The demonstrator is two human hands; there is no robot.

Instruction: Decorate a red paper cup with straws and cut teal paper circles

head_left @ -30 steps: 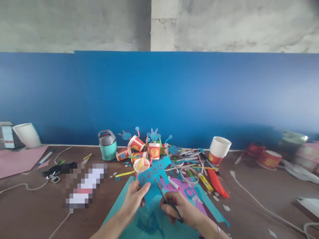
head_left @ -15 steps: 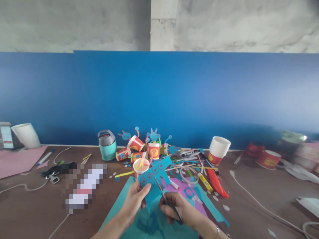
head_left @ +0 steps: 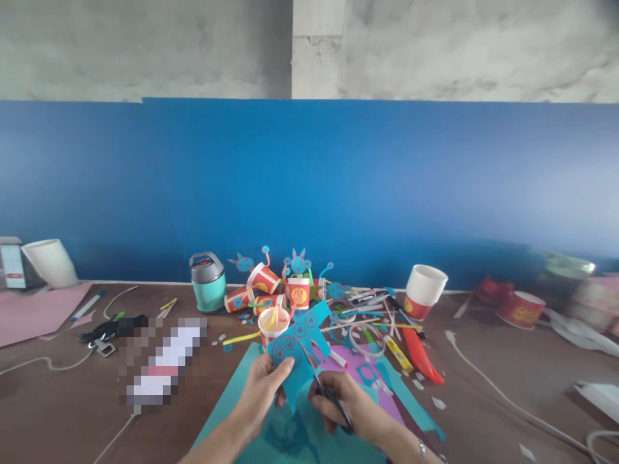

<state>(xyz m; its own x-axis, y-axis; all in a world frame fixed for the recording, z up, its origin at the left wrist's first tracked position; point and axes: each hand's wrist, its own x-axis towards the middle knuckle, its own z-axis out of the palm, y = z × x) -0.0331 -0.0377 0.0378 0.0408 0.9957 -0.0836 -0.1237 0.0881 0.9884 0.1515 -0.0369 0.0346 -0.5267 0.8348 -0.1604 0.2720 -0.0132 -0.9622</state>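
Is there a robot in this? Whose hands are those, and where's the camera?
No robot here! These are a person's own two bare hands. The camera is worn on that person's head, looking forward and down, so you see the table from their side. The left hand holds a piece of blue paper with circles drawn on it. The right hand holds scissors, their blades at the paper. Below, a teal sheet lies on the brown table. Farther back are red paper cups, some tipped over, and a turquoise flask stands to their left.
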